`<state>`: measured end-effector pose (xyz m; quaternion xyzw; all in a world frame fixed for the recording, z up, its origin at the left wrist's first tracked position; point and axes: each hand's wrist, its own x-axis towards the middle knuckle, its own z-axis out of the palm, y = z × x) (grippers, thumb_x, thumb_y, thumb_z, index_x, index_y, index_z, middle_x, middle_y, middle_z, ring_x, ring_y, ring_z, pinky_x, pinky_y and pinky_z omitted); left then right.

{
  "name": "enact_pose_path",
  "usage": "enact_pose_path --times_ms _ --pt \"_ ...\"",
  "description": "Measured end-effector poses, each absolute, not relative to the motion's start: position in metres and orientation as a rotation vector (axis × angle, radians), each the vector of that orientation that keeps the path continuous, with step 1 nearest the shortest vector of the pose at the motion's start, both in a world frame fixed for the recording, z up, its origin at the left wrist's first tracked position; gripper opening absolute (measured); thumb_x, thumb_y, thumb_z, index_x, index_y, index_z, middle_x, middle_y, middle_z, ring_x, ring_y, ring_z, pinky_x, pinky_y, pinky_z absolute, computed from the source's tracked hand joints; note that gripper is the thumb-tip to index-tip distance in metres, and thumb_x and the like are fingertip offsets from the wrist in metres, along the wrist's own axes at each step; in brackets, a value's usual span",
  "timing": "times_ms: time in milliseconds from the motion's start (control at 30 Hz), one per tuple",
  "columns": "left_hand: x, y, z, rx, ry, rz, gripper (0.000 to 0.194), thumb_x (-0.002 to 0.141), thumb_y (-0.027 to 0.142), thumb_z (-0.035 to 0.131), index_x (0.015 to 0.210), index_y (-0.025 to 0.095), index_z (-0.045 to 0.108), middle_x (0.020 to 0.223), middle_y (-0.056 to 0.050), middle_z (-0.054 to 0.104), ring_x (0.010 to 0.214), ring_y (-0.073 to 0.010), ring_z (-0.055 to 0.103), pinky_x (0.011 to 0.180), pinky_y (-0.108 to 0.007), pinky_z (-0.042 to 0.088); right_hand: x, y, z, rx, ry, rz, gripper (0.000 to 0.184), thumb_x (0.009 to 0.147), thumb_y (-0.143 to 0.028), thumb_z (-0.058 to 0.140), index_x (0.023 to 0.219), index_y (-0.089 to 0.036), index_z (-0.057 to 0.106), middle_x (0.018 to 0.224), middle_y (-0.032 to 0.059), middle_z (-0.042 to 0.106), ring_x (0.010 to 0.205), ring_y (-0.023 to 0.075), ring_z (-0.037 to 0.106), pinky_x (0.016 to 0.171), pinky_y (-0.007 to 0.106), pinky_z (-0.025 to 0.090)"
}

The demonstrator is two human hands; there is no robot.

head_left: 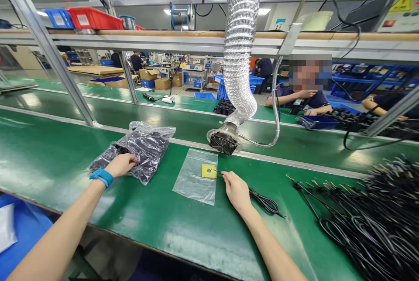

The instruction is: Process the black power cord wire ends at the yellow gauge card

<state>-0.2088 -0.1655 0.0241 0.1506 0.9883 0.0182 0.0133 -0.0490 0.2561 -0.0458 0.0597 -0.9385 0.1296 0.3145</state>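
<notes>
My right hand [236, 189] is above the green bench [157, 226], right of centre, with the fingers nearly closed, the thumb and index finger pinching the thin end of a black cable [266, 203]. The coiled part of this cable lies on the bench to the right of the hand; its pinched end points left, to the right edge of a square yellow pad [204, 173] with a central hole. The pad is at the right side of a flat clear bag [193, 180]. My left hand [121, 165], with a blue wristband [103, 177] on the wrist, is at a clear plastic bag of black parts [149, 143], fingers curled; I cannot tell whether they grip film or a part. A fan [224, 141] under a silver duct [240, 32] is on the far side of the flat bag, and a cable pile [360, 233] occupies the near right of the bench
</notes>
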Motion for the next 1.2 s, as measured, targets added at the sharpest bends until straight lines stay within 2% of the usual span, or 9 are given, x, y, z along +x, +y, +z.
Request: enact_pose_path --times_ms 200,367,467,600,667,767,867,1000,1200 --pt "-0.204 -0.165 0.025 0.608 3.074 0.002 0.027 0.076 0.014 0.046 0.087 0.022 0.07 0.095 -0.005 0.074 0.09 -0.0221 0.068 0.079 -0.028 0.049 -0.049 0.26 -0.045 0.05 -2.381 0.706 0.034 0.098 -0.029 0.035 0.099 -0.018 0.068 0.074 0.0045 0.068 0.063 0.0169 0.064 0.061 0.026 0.049" --pt "-0.192 -0.164 0.027 0.732 3.093 -0.073 0.028 0.081 0.019 0.041 0.091 0.022 0.068 0.095 -0.007 0.072 0.086 -0.0238 0.068 0.076 -0.03 0.05 -0.048 0.25 -0.041 0.001 -2.311 0.922 0.033 0.095 -0.035 0.039 0.094 -0.018 0.068 0.064 0.0024 0.065 0.059 0.0166 0.063 0.06 0.027 0.049" --pt "-0.191 -0.169 0.024 0.727 3.119 -0.082 0.031 0.08 0.024 0.041 0.094 0.019 0.068 0.095 -0.011 0.072 0.085 -0.0266 0.068 0.077 -0.033 0.051 -0.044 0.25 -0.021 -0.072 -2.11 1.05 0.032 0.093 -0.04 0.043 0.091 -0.018 0.066 0.064 0.002 0.063 0.058 0.0152 0.06 0.059 0.027 0.048" --pt "-0.197 -0.176 0.017 0.663 3.16 0.027 0.036 0.076 0.028 0.042 0.098 0.015 0.069 0.098 -0.015 0.072 0.088 -0.0304 0.068 0.079 -0.037 0.051 -0.018 0.29 0.033 -0.368 -1.358 1.137 0.024 0.09 -0.041 0.05 0.085 -0.019 0.058 0.07 -0.0014 0.057 0.048 0.0077 0.044 0.043 0.021 0.037" --pt "-0.197 -0.178 0.015 0.633 3.186 0.059 0.037 0.076 0.032 0.042 0.096 0.016 0.068 0.099 -0.014 0.072 0.088 -0.0309 0.067 0.079 -0.037 0.051 0.004 0.318 0.061 -0.404 -0.982 1.104 0.02 0.088 -0.04 0.054 0.085 -0.021 0.053 0.062 -0.0068 0.046 0.042 0.0059 0.034 0.037 0.019 0.028" --pt "-0.194 -0.18 0.015 0.575 3.25 0.11 0.037 0.074 0.037 0.04 0.093 0.02 0.066 0.102 -0.008 0.071 0.087 -0.0289 0.066 0.079 -0.036 0.052 0.034 0.342 0.085 -0.4 -0.807 1.073 0.016 0.086 -0.036 0.057 0.085 -0.021 0.052 0.056 -0.009 0.039 0.039 0.0053 0.026 0.035 0.019 0.021" --pt "-0.19 -0.178 0.016 0.51 3.307 0.199 0.035 0.07 0.04 0.039 0.088 0.024 0.065 0.099 -0.005 0.071 0.083 -0.0274 0.065 0.079 -0.037 0.052 0.043 0.336 0.085 -0.426 -0.899 1.016 0.019 0.085 -0.039 0.059 0.086 -0.02 0.055 0.062 -0.0058 0.045 0.042 0.0059 0.033 0.036 0.02 0.023" --pt "-0.187 -0.174 0.018 0.466 3.364 0.339 0.034 0.069 0.045 0.038 0.083 0.026 0.063 0.089 -0.004 0.071 0.083 -0.0281 0.064 0.082 -0.038 0.053 0.023 0.306 0.057 -0.408 -1.332 0.985 0.026 0.088 -0.043 0.057 0.09 -0.017 0.062 0.072 0.0011 0.059 0.056 0.0105 0.052 0.048 0.022 0.04" --pt "-0.181 -0.18 0.025 0.507 3.46 0.388 0.032 0.07 0.045 0.034 0.082 0.026 0.057 0.083 -0.005 0.064 0.084 -0.029 0.063 0.083 -0.039 0.054 -0.001 0.268 0.012 -0.163 -1.892 1.044 0.028 0.093 -0.039 0.051 0.084 -0.018 0.068 0.072 0.0036 0.066 0.062 0.0149 0.059 0.058 0.026 0.047"
